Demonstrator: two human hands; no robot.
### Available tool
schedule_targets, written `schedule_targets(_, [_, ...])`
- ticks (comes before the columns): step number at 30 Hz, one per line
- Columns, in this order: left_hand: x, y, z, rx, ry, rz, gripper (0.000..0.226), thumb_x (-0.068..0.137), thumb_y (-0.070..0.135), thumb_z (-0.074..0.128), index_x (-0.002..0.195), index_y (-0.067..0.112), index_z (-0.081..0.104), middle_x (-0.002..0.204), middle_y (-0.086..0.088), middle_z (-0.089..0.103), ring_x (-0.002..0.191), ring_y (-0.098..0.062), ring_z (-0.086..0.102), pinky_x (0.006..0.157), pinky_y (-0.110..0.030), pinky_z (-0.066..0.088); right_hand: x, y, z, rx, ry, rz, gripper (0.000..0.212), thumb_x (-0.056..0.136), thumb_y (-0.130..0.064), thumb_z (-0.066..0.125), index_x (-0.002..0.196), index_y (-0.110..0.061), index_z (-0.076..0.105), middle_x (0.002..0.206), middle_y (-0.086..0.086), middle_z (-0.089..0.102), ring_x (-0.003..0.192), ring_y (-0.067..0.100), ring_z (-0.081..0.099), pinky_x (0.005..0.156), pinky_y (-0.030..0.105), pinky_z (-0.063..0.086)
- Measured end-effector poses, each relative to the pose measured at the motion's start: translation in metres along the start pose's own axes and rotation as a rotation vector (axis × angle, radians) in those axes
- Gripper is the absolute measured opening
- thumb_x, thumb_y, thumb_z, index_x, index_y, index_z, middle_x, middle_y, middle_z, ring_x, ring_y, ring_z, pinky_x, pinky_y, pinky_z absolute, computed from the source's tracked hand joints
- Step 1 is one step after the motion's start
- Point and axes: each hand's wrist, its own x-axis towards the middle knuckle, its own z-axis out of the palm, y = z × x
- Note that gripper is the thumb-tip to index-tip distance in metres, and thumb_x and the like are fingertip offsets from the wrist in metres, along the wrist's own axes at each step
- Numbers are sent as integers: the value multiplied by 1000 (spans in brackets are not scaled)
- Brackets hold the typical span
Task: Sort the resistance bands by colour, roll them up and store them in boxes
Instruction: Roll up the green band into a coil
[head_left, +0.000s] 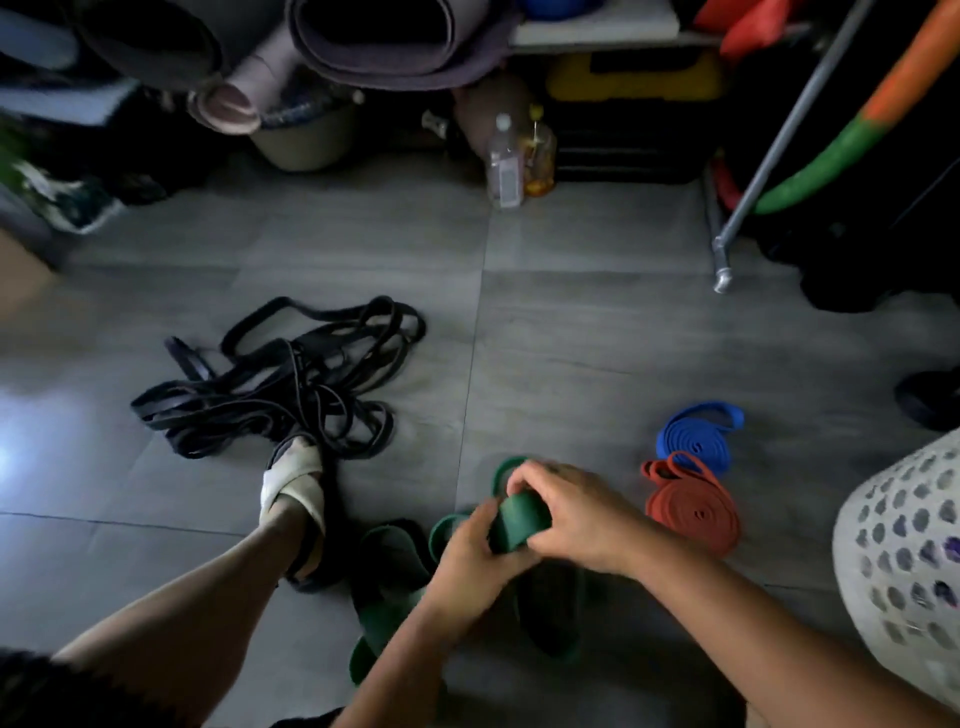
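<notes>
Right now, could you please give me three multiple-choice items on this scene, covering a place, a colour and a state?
1. Where does the blue roll lie?
A. Just beyond the red roll.
B. Left of the red roll.
C. Nearer the person than the red roll.

2. What colour is the band in the left hand and right hand?
A. Black.
B. Blue.
C. Green.

3. How do the black bands lie?
A. Rolled tight.
B. In a loose tangle.
C. Folded flat.

Key: 1 A, the blue roll sits just past the red roll; 2 C, the band in their grip is green; 3 B, the black bands sprawl in unrolled loops.
</notes>
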Motion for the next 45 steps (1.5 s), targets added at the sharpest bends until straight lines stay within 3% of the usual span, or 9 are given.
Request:
schedule_targets(4, [-35, 52, -20, -351, -58, 77, 49, 62, 19, 77, 106, 12, 57, 88, 3, 67, 80, -2, 61, 71, -16, 48, -23, -44, -56, 198, 8, -62, 47, 70, -14, 77, 112, -19, 57, 98, -16, 50, 84, -6, 48, 72, 5, 35])
schedule_targets(10, [-80, 121, -41, -488, 10, 200, 47, 80, 40, 51, 115, 10, 61, 115, -7, 67, 113, -18, 59, 94, -25, 47, -74, -113, -116, 285, -39, -213, 45, 66, -12, 81, 102, -24, 58, 93, -12, 56, 85, 3, 54, 80, 22, 47])
schedule_targets(17, [-123, 171, -38, -440, -62, 330, 48, 68, 50, 66, 88, 6, 64, 77, -7, 65, 73, -18, 58, 67, -27, 48, -128, -146, -153, 318, 95, -339, 42, 60, -28, 79, 98, -31, 60, 93, -11, 46, 75, -1, 46, 71, 17, 45])
schedule_targets(20, [-136, 184, -36, -359, -51, 363, 16, 70, 36, 67, 66, 21, 64, 60, 1, 53, 55, -8, 45, 52, -21, 35, -146, -137, -162, 327, 166, -316, 42, 61, -29, 78, 100, -32, 60, 93, -11, 49, 74, -6, 47, 72, 9, 41])
schedule_targets(25, [-149, 194, -34, -202, -56, 286, 16, 79, 13, 70, 66, 15, 62, 55, 6, 59, 49, -5, 51, 49, -14, 40, -164, -124, -150, -60, 177, -265, 49, 69, -27, 79, 106, -41, 50, 98, -17, 49, 87, 1, 50, 76, 17, 43])
schedule_targets(30, [-154, 190, -32, -34, 13, 201, 11, 77, 11, 73, 74, 11, 63, 70, -11, 59, 63, -22, 52, 58, -27, 42, -173, -133, -133, -480, 140, -192, 75, 77, -43, 67, 139, -41, 25, 99, -20, 40, 81, -2, 43, 66, 14, 35])
schedule_targets(35, [-157, 185, -26, -11, -39, 161, 13, 75, 11, 75, 73, 12, 62, 65, -7, 60, 58, -19, 53, 55, -27, 43, -169, -137, -106, -692, 210, -223, 50, 81, -45, 63, 120, -23, 41, 110, -6, 51, 105, 15, 50, 75, 28, 36])
schedule_targets(38, [-162, 181, -26, -111, -69, 167, 11, 76, 15, 73, 79, 9, 63, 69, -6, 63, 62, -17, 57, 59, -24, 47, -164, -132, -105, -531, 188, -210, 46, 78, -40, 69, 114, -23, 47, 102, -8, 53, 94, 13, 53, 73, 27, 38])
schedule_targets(45, [-173, 161, -29, -463, -133, 254, 14, 64, 23, 73, 74, 14, 71, 67, -2, 65, 60, -12, 59, 58, -20, 49, -170, -126, -118, 431, 51, -264, 41, 64, -13, 83, 97, -27, 63, 71, -3, 53, 65, 3, 49, 62, 18, 43])
